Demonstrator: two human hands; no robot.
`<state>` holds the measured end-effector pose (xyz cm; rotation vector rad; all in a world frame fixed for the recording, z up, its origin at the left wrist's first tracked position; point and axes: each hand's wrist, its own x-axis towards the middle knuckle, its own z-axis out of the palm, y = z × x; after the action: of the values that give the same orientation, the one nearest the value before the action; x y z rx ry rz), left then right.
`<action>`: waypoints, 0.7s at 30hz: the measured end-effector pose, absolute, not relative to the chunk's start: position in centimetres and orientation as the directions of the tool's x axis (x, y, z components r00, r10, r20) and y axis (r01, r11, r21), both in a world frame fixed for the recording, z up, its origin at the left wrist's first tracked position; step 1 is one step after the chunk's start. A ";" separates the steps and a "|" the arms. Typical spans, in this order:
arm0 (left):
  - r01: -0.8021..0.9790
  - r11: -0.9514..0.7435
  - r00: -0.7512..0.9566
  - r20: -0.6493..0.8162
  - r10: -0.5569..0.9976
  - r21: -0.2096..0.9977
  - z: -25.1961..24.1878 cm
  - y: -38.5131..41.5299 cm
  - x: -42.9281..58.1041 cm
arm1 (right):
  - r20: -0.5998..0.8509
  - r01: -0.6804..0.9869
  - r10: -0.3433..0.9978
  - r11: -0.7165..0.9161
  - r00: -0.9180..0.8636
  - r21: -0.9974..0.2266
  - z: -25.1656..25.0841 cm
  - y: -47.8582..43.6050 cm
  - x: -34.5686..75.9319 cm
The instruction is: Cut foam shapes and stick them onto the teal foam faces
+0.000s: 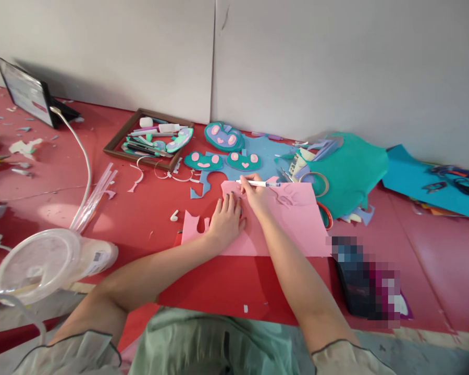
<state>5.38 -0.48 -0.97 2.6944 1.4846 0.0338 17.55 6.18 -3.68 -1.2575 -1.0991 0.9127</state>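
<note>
- Fingers (230,202) of the left hand (225,221) spread open and laid flat on the pink sheet (297,229), gripping nothing; apparently pins the sheet down so that it does not slide under the pen.
- Closes the right hand (257,197) around a white pen (260,183), held low and almost level, with the tip pointing left at the sheet's far edge; cannot quite tell whether the tip touches.
- Keeps both hands close together, the left just near and left of the pen tip, which steadies the very spot being marked.
- Pink sheet flat on the red mat (148,219), in the middle of the scene, with cut-out notches along its left edge.
- Just beyond it, on a pale blue sheet (263,148), three teal shapes with pink spots (204,160), within easy sight of the hands.
- Far left of those, a wooden tray (119,139) with pens and scraps gathered in it.
- Right of the pink sheet, a tape roll (316,179) against a heap of teal sheet (352,172).
- Near left, a lidded plastic cup (42,260), well apart from the hands.
</note>
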 end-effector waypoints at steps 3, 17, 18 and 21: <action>0.843 -0.534 0.534 0.008 0.845 0.066 -1.1 -0.4 5.4 | 0.148 0.092 0.959 0.129 0.242 -0.987 -3.8 6.1 17.6; 0.839 -0.541 0.542 0.003 0.841 0.058 -0.8 -0.4 5.4 | -0.022 -0.088 0.938 0.009 0.347 -0.996 -2.1 8.1 16.2; 0.838 -0.542 0.543 0.003 0.840 0.060 -0.8 -0.4 5.4 | -0.034 -0.114 0.941 0.005 0.338 -0.993 -2.2 8.2 16.1; 0.840 -0.539 0.539 0.007 0.842 0.066 -0.8 -0.5 5.3 | -0.020 -0.129 0.957 0.018 0.291 -0.992 -2.7 8.1 16.4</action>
<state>5.32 -0.47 -0.83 2.7076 1.4805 0.0580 16.36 8.09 -2.66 -1.2399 -0.8975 1.0497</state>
